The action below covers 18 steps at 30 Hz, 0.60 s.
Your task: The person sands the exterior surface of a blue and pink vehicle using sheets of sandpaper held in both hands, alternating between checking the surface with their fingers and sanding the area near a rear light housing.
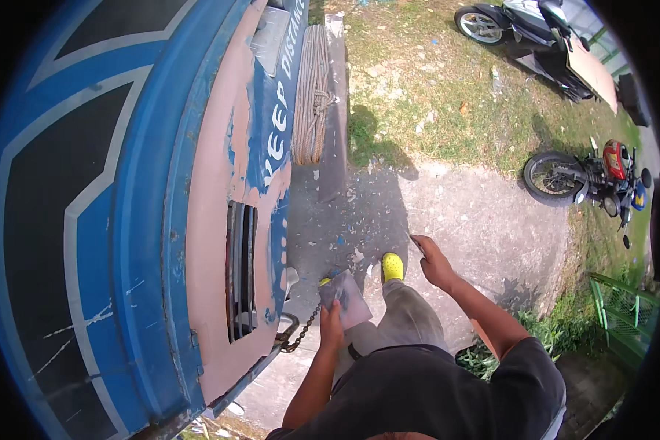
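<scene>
Gripping a pale, grey-smeared rectangular plate (355, 296) in left fingers (335, 308), a slim tool (416, 245) in right fingers (427, 248)

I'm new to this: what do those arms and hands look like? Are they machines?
No, they are a person's. The left hand and right hand show no gloves, and the forearms are bare, with no cables or markings that I can see. The dark shirt has a short right sleeve.

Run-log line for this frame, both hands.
left hand: holding flat pale sheet | right hand: holding thin tool, type unclear | left side: blue vehicle, pinkish patches
</scene>
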Each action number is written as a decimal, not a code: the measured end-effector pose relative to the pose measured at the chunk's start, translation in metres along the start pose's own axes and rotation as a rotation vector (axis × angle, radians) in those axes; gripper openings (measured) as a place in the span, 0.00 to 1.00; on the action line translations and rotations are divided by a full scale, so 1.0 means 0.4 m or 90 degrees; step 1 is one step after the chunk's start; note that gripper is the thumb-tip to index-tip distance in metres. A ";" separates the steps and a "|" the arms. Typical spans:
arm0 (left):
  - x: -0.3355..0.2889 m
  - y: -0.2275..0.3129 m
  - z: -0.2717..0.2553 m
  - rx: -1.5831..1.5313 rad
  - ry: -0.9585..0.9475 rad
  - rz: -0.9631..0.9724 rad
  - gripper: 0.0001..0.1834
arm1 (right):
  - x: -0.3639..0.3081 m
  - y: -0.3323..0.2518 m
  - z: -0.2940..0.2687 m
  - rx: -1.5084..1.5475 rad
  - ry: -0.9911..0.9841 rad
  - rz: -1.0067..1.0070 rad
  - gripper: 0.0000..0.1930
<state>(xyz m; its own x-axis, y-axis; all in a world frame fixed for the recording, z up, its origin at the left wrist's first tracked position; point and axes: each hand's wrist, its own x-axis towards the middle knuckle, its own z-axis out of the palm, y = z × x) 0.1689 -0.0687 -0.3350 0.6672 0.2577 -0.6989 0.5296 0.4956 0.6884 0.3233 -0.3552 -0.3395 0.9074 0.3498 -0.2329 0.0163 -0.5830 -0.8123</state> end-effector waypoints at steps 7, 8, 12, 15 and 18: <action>-0.118 0.385 0.257 -0.265 -0.031 0.089 0.21 | -0.084 -0.581 -0.192 0.013 -0.089 -0.377 0.38; -0.134 0.410 0.267 -0.285 -0.048 0.109 0.20 | -0.100 -0.625 -0.187 -0.013 -0.104 -0.441 0.38; -0.163 0.415 0.281 -0.242 -0.009 0.217 0.18 | -0.107 -0.596 -0.142 -0.128 -0.064 -0.519 0.40; -0.197 0.401 0.289 -0.330 -0.077 0.210 0.17 | -0.074 -0.463 -0.134 -0.210 -0.077 -0.419 0.35; -0.300 0.481 0.295 -0.135 -0.072 0.393 0.19 | -0.096 -0.358 -0.145 -0.269 -0.189 -0.359 0.35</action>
<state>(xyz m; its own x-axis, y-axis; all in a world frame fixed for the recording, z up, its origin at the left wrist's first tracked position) 0.2526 -0.1019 -0.0959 0.8718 0.4645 -0.1555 -0.0748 0.4400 0.8949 0.3104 -0.3276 -0.1833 0.5637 0.8256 -0.0257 0.6576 -0.4674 -0.5909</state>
